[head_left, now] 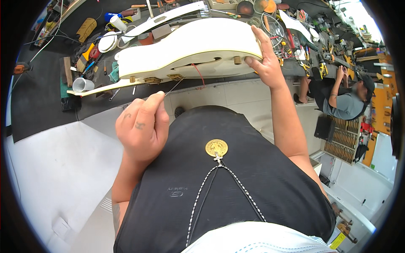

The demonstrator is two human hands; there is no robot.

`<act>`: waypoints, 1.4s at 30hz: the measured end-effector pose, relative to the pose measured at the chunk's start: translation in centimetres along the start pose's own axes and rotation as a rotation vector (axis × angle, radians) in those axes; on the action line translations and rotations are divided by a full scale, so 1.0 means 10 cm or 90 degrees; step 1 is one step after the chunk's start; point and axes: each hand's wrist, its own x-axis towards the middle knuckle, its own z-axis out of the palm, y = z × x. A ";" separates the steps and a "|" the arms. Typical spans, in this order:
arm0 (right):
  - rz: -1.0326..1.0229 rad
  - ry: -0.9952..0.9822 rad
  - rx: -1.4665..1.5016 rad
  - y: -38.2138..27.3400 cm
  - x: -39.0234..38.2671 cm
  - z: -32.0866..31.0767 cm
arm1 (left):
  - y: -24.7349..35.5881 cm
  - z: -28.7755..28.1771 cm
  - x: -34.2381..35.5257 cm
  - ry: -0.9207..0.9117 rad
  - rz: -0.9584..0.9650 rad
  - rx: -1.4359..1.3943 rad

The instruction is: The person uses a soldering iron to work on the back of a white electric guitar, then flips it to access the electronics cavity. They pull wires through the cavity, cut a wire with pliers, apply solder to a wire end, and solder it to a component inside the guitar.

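A cream electric guitar is tipped on its side at the bench's front edge, its top facing me and its neck running left. My right hand grips the rounded end of the body, thumb on the near face and fingers over the edge. Closed in front of the guitar, my left hand pinches a thin metal shaft; any handle is hidden in the fist. The shaft's tip reaches a gold metal part on the guitar's top. From a dark slot beside it hangs a red wire.
Behind the guitar, the dark bench carries many tools, cables and containers. A clear plastic cup lies near the headstock. Pliers rest at the right. Farther right, another person sits by the bench, near a case of tools.
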 end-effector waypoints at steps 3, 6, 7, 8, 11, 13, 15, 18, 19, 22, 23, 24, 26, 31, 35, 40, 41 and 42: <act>0.000 0.002 -0.005 0.03 0.00 -0.01 | -0.05 0.04 0.02 -0.004 -0.054 0.018; 0.001 0.000 0.001 0.02 0.00 0.00 | -0.06 0.07 0.05 -0.038 -0.101 0.023; 0.002 -0.002 0.005 0.02 0.01 0.00 | -0.06 0.08 0.06 -0.021 -0.099 0.022; 0.001 -0.004 0.005 0.03 0.02 0.00 | -0.05 0.08 0.07 -0.005 -0.096 0.022; 0.002 -0.004 0.005 0.05 0.01 -0.01 | -0.03 0.05 0.11 0.032 -0.076 0.026; 0.005 0.001 0.010 0.04 0.00 -0.01 | -0.01 0.03 0.14 0.047 -0.066 0.030; 0.006 0.003 0.012 0.04 0.00 -0.01 | 0.00 0.02 0.16 0.054 -0.064 0.032; -0.006 0.000 0.007 0.04 0.01 -0.01 | -0.06 0.12 0.19 0.032 -0.025 0.036; -0.013 -0.002 0.004 0.04 0.02 -0.01 | -0.06 0.14 0.18 0.002 -0.036 0.037; -0.007 -0.001 0.010 0.05 -0.01 0.00 | -0.04 0.20 0.16 -0.023 -0.033 0.034; -0.009 -0.003 0.007 0.03 0.00 0.00 | -0.01 0.18 0.17 0.011 -0.012 0.034; -0.010 -0.003 0.006 0.01 0.01 0.00 | 0.01 0.15 0.18 0.043 0.009 0.034; -0.010 -0.002 -0.002 0.02 -0.01 -0.01 | 0.08 0.08 0.20 0.054 -0.007 0.035; -0.010 -0.002 -0.008 0.04 0.00 -0.01 | 0.12 -0.08 0.27 0.071 -0.005 0.039; 0.000 0.002 0.013 0.04 -0.01 0.00 | 0.17 -0.22 0.28 0.072 -0.030 0.034; -0.008 0.000 0.012 0.04 -0.01 0.01 | 0.09 -0.18 0.25 0.090 -0.011 0.034; -0.007 0.001 0.007 0.04 -0.01 0.01 | 0.07 -0.14 0.25 0.088 -0.005 0.034; -0.006 0.001 0.003 0.04 -0.01 0.00 | 0.06 -0.11 0.25 0.086 -0.001 0.034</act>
